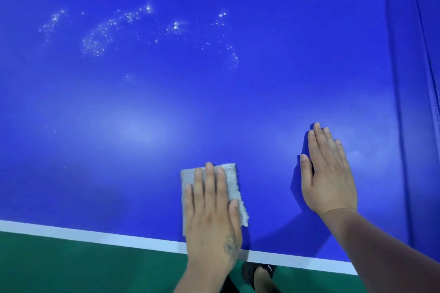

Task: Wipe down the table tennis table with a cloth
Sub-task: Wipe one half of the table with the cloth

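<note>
Droplets [133,28] sit far up the table [238,102] from the white edge line [95,234], to the left. Cloth [228,181] lies just inside that line, left hand [212,211] flat on it, fingers straight, pressing. Right hand [328,173] flat on bare top, bracing. Prob. best: keep even pressure w/ overlapping strokes out toward the drops.

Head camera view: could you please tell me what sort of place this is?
Probably an indoor sports hall: a blue table tennis table with a white edge line stands over green floor.
</note>
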`<state>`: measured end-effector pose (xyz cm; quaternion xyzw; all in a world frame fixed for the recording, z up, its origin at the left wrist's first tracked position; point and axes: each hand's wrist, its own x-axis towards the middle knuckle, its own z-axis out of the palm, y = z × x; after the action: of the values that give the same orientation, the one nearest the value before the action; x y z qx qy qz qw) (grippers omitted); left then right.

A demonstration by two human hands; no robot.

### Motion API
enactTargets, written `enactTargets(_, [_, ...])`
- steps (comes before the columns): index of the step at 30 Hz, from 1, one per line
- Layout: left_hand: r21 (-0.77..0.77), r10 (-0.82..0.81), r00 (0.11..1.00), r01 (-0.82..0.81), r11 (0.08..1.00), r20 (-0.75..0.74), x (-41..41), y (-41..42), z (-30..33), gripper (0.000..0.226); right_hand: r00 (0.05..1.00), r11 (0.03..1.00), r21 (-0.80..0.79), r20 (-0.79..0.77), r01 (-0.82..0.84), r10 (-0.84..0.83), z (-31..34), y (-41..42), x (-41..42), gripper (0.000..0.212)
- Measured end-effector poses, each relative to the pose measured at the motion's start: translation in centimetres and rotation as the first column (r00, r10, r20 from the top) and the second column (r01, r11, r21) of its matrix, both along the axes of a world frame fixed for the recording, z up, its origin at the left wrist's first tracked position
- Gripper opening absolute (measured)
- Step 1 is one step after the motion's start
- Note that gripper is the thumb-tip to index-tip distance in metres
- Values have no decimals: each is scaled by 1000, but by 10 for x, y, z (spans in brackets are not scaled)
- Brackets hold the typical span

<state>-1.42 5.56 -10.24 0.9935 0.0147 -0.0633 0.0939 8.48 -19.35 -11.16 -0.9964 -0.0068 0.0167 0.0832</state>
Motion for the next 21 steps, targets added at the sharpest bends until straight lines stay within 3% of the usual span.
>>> enactTargets(8, [-51, -273, 959, 277, 960, 74, 127, -56, -1, 65, 1000, 1000, 5, -15, 3, -3, -1, -1, 1, 62])
enactTargets(10, [-36, -222, 972, 225, 974, 82, 169, -54, -5, 65, 1000, 1000, 11, -13, 1, -1, -1, -1, 1, 62])
enactTargets(14, [-41, 37, 998, -35, 999, 55, 221, -19, -8, 67, 1000, 1000, 24, -13, 3, -2, -1, -1, 1, 61])
enactTargets(21, [13, 128, 989, -130, 991, 77, 140, 19, -6, 64, 1000, 1000, 24, -9, -3, 4, 2, 0, 1, 62])
